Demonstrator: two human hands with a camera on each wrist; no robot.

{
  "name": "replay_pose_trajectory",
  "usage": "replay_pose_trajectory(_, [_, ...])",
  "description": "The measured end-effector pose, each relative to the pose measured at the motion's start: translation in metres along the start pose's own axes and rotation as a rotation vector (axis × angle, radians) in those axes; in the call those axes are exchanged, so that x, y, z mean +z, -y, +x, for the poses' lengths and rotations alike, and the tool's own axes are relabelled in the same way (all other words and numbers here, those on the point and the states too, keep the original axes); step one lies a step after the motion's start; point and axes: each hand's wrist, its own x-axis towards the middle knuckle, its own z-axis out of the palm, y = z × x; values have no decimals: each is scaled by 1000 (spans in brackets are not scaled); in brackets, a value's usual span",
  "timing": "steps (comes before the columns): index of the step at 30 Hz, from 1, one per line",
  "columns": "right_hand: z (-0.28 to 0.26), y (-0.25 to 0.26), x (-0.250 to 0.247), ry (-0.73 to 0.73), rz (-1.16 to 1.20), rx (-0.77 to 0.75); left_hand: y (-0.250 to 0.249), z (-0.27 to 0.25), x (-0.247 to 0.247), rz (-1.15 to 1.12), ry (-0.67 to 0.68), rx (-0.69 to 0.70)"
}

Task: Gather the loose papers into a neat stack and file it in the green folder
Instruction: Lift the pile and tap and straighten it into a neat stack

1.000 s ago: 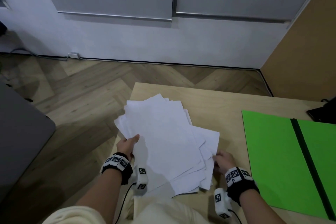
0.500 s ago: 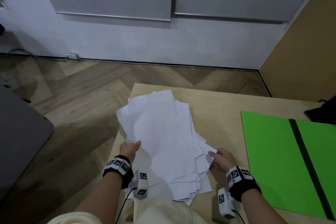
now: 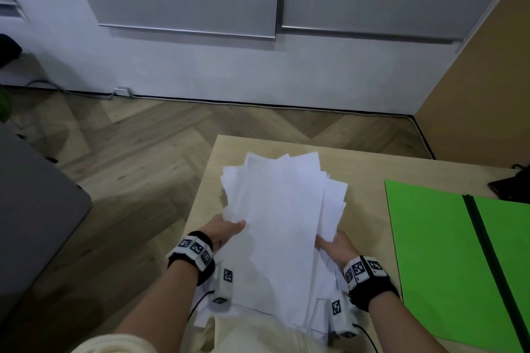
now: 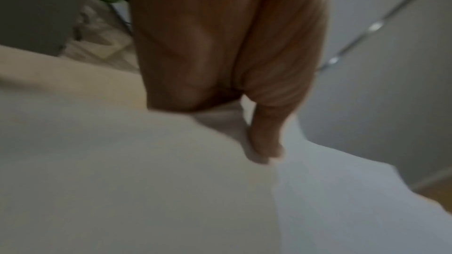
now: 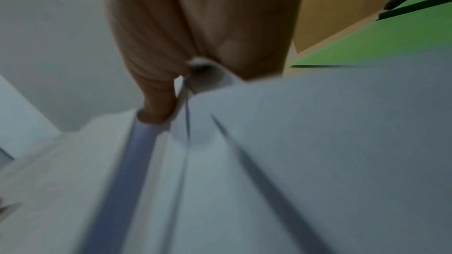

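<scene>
While the green folder lies spread flat on the right side of the table, its two leaves showing nothing on them, the loose papers form an uneven, fanned sheaf on the table's left part. Left hand holds the sheaf's left edge, its grip closed with the thumb on top. Right hand holds the right edge, thumb over the sheets, fingers hidden beneath.

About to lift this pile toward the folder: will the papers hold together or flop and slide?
Likely floppy: the papers already bow between the left hand and right hand. Probably slippery too, since edges fan out unevenly. Light, so square them first.
</scene>
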Motion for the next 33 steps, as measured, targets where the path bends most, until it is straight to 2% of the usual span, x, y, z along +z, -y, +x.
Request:
replay_pose_trajectory(2, [-2, 19, -2, -45, 34, -36, -19, -10, 15, -44, -86, 101])
replay_pose_trajectory(4, [-4, 50, -11, -74, 80, -144, -53, -22, 26, -156, -109, 247])
replay_pose_trajectory(7, [-23, 110, -28, -152, 175, -380, -110, -37, 28, -256, -39, 535])
replay_pose_trajectory(10, [-42, 146, -43, -294, 278, -556, -144, -48, 17, -247, 58, 694])
replay_pose_trajectory(12, [-50, 153, -50, -274, 380, -594, -148, -50, 9, -113, 26, 714])
replay_pose_trajectory(14, [-50, 147, -54, -243, 345, -502, -140, -46, 5, -5, -39, 673])
replay_pose_trajectory(16, [-49, 137, -52, -223, 228, -370, -129, -42, 7, -33, -49, 649])
replay_pose_trajectory(18, [-46, 128, -44, -154, 282, -416, -123, -48, 11, -113, -10, 599])
replay_pose_trajectory(23, [-42, 130, -31, -302, 381, -420, -123, -44, 14, -206, 20, 616])
replay_pose_trajectory(29, [-49, 144, -53, -405, 356, -423, -138, -53, 9, -134, 12, 727])
replay_pose_trajectory(31, [-48, 135, -56, -282, 414, -419, -129, -49, 8, -53, 23, 682])
replay_pose_trajectory(33, [-45, 122, -47, -164, 376, -349, -118, -42, 16, -15, 23, 598])
